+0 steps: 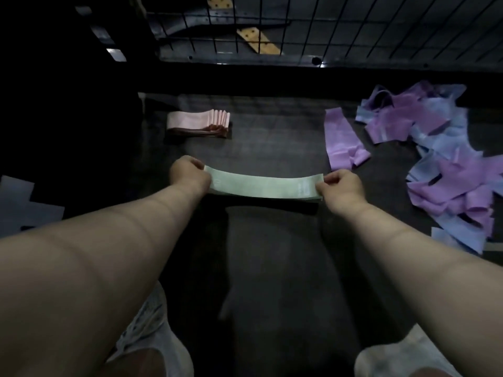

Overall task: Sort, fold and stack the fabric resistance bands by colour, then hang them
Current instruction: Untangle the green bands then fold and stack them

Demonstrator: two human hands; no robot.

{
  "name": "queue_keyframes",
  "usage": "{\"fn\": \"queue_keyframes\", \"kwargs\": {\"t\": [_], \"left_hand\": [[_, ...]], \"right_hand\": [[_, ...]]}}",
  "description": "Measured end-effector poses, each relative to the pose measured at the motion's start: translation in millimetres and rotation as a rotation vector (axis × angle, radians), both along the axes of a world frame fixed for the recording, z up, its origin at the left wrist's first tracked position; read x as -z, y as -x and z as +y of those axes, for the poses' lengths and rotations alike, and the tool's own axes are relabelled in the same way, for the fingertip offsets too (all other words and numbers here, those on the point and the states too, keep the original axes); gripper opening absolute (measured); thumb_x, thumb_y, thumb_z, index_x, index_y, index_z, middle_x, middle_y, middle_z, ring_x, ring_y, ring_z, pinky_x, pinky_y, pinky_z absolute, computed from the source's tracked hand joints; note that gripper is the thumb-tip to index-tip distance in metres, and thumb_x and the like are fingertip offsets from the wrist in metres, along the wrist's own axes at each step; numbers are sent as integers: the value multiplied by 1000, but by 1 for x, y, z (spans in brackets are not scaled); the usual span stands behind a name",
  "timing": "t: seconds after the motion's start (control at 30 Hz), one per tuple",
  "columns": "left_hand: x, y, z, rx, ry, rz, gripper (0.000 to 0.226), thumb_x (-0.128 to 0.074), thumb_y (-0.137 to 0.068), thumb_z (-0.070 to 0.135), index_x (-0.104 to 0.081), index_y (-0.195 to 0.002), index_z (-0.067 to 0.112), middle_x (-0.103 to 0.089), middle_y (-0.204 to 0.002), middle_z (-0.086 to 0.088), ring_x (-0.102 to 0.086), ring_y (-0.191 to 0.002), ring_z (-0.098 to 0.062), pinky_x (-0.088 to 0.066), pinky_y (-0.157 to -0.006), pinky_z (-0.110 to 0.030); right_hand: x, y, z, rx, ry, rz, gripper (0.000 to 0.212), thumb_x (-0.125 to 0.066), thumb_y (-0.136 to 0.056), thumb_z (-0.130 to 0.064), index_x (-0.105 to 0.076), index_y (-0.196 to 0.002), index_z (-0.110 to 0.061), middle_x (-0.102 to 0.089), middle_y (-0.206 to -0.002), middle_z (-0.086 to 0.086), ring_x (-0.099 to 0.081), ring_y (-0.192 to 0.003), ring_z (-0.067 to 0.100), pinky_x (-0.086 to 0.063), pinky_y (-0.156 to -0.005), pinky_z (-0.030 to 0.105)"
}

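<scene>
While I hold the flat stack of pale green fabric bands (261, 186) at both ends, it lies across the dark woven mat (272, 131) just in front of me, between my two arms. My left hand (187, 172) pinches the left end with curled fingers and thumb. My right hand (340, 186) pinches the right end in the same way, so both are closed on the cloth.

I think the layers can slide apart and fan out if I pull one end more than the other, or if one pinch becomes loose. The middle has no support from my hands, so it can sag when I lift. The folded pink stack (198, 124) sits well apart, but the single purple band (344, 140) and the loose pile of purple and blue bands (446, 159) are near my right side, so the colours can mix there.

A pale printed mark shows near the right end of the green stack, but it is too blurred to read.
</scene>
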State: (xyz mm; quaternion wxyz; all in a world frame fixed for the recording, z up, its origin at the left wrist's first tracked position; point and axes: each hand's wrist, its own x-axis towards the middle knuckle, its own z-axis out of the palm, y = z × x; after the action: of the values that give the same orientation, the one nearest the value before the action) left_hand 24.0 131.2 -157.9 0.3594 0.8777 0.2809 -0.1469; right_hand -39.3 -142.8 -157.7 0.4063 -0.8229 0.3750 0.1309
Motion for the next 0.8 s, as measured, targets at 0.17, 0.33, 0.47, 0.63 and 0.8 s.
{"fn": "queue_keyframes", "kwargs": {"t": [0.17, 0.33, 0.47, 0.63, 0.8], "left_hand": [[14, 5, -6, 175, -106, 9, 24, -59, -89, 15, -60, -113, 21, -65, -116, -8, -62, -107, -27, -46, -90, -27], [21, 11, -10, 361, -449, 67, 33, -55, -91, 21, -56, -124, 19, -49, -131, -14, -49, -121, -36, -38, -103, -39], [26, 16, -8, 967, -636, -187, 66, -65, -80, 42, -43, -138, 21, -36, -148, -7, -34, -134, -27, -25, -111, -38], [37, 10, -23, 1244, -595, -47, 101, -72, -79, 47, -11, -156, 21, -20, -159, -3, -19, -147, -24, -10, -120, -38], [46, 2, -30, 1192, -588, -4, 69, -65, -85, 35, -34, -145, 22, -40, -141, -6, -40, -130, -28, -29, -107, -39]], "right_hand": [[15, 2, 2, -93, 111, 10, 8, -65, -89, -20, -58, -90, -18, -68, -105, 11, -63, -98, 29, -44, -84, 27], [26, 4, -4, -137, 195, 71, 34, -69, -86, -26, -52, -112, -13, -56, -123, 16, -56, -111, 35, -44, -93, 35], [20, 5, -4, -679, 541, -23, 84, -78, -74, -42, -39, -143, -14, -39, -141, 12, -37, -130, 33, -31, -107, 40], [26, -10, -2, -1132, 623, 39, 107, -78, -73, -50, -17, -155, -17, -27, -156, 2, -24, -144, 21, -14, -117, 36], [35, -18, -1, -1194, 670, 105, 80, -69, -83, -43, -29, -149, -19, -38, -147, 3, -40, -134, 23, -24, -109, 38]]}}
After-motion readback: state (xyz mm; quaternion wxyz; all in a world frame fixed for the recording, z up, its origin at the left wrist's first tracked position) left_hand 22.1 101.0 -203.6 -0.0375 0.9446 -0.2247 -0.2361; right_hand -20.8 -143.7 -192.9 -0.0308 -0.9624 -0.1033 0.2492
